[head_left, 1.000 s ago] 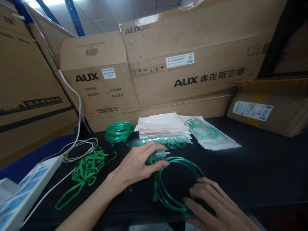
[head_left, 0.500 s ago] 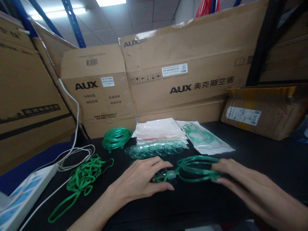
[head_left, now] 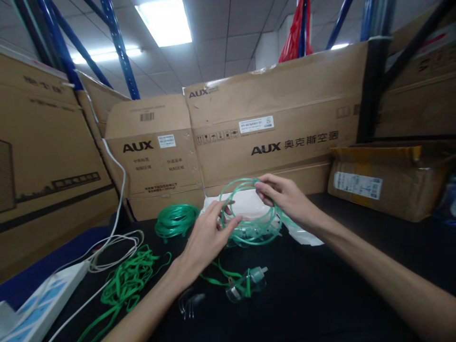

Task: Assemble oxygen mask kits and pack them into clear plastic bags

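**Both hands on the green coil, up off the desk**

The coil [head_left: 239, 183] of green tube hangs in the air above the middle of the desk [head_left: 356, 285], held like a hoop facing the camera. The left hand [head_left: 208, 235] pinches its near-left edge, thumb and fingers closed on the strands. The right hand [head_left: 287, 199] grips the far-right top, fingertips curled tight round the tube. Between them, both hands carry the whole loop.

Below the loop, on the near side, a clear mask [head_left: 249, 284] lies on its side on the desk, a green strap [head_left: 215, 279] trailing left from it. Whether the mask joins the coil, I cannot tell.

Through the hoop shows a white stack of bags [head_left: 245, 203], lying at the far edge. Just left of it sits a spare coil [head_left: 176, 219], flat on the desk. Further left and nearer, a tangle of green bands [head_left: 124, 280] sprawls beside a white cable [head_left: 117, 240], and a power strip [head_left: 39, 304] sits at the near-left corner.

Brown boxes [head_left: 270, 128] wall in the far side.
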A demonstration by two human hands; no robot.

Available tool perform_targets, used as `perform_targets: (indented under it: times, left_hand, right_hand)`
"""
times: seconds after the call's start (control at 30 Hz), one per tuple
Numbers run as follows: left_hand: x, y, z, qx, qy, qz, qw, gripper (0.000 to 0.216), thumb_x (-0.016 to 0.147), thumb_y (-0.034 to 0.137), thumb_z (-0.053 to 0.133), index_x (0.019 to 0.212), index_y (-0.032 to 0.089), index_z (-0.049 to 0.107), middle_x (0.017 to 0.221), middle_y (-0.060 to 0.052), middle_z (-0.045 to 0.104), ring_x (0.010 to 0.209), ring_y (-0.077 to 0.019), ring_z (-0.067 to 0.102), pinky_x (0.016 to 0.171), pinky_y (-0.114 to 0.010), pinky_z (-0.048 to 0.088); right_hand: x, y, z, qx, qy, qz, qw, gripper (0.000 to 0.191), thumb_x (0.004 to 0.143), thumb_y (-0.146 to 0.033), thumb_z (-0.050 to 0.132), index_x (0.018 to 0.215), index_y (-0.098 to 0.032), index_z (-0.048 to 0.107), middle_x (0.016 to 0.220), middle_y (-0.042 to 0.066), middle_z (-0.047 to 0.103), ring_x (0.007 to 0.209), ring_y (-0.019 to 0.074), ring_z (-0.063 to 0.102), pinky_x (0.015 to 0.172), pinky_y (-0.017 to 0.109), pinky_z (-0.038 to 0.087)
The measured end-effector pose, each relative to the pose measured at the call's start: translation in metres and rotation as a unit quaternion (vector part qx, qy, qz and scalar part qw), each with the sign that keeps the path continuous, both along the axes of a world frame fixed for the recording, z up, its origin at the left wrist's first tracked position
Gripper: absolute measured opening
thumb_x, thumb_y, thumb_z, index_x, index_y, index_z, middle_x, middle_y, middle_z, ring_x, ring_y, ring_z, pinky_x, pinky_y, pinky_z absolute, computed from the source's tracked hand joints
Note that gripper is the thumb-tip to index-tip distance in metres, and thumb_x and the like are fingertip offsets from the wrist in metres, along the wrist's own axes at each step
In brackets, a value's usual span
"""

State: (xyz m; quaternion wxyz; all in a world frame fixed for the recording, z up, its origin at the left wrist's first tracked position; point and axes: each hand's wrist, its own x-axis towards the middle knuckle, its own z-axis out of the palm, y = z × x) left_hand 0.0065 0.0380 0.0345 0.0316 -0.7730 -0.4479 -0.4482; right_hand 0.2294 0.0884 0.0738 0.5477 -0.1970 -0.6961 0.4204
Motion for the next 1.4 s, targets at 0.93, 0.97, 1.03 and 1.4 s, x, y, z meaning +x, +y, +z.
perform_targets:
  times: [0.93, 0.97, 1.03, 1.4]
  left_hand:
    - [-0.031, 0.026, -0.011, -0.195, -0.259, -0.117, 0.939, 0.056, 0.092, 0.046, 0.068, 0.137, 0.013, 0.063, 0.114, -0.01, 0.073, 0.078, -0.0165, 0.068, 0.073, -0.028, 0.058]
    - [-0.032, 0.026, -0.011, -0.19, -0.253, -0.115, 0.942, 0.056, 0.093, 0.047, 0.066, 0.139, 0.014, 0.062, 0.116, -0.01, 0.072, 0.075, -0.0154, 0.067, 0.072, -0.028, 0.058]
    - [-0.032, 0.024, -0.01, -0.188, -0.237, -0.115, 0.946, 0.054, 0.096, 0.046, 0.061, 0.14, 0.015, 0.062, 0.124, -0.01, 0.07, 0.072, -0.0142, 0.065, 0.072, -0.029, 0.058]
    - [-0.029, 0.012, 0.002, -0.243, -0.186, -0.159, 0.939, 0.04, 0.099, 0.042, 0.047, 0.107, 0.014, 0.073, 0.104, -0.008, 0.07, 0.081, -0.0208, 0.064, 0.063, -0.03, 0.059]
  right_hand:
    - [-0.014, 0.0, -0.036, -0.198, 0.154, 0.079, 0.965, 0.033, 0.084, -0.044, 0.082, 0.09, -0.014, 0.069, 0.068, -0.006, 0.05, 0.051, 0.0061, 0.035, 0.051, 0.024, 0.037]
    - [-0.014, -0.001, -0.037, -0.202, 0.147, 0.082, 0.965, 0.033, 0.085, -0.044, 0.082, 0.09, -0.013, 0.07, 0.068, -0.006, 0.05, 0.051, 0.006, 0.035, 0.051, 0.024, 0.036]
    - [-0.013, -0.002, -0.037, -0.206, 0.138, 0.088, 0.965, 0.033, 0.085, -0.044, 0.081, 0.091, -0.013, 0.07, 0.066, -0.007, 0.049, 0.05, 0.0058, 0.035, 0.05, 0.024, 0.034]
    - [-0.012, -0.007, -0.036, -0.229, 0.093, 0.119, 0.962, 0.041, 0.087, -0.056, 0.076, 0.089, -0.017, 0.063, 0.067, -0.006, 0.054, 0.045, 0.0052, 0.035, 0.046, 0.024, 0.034]
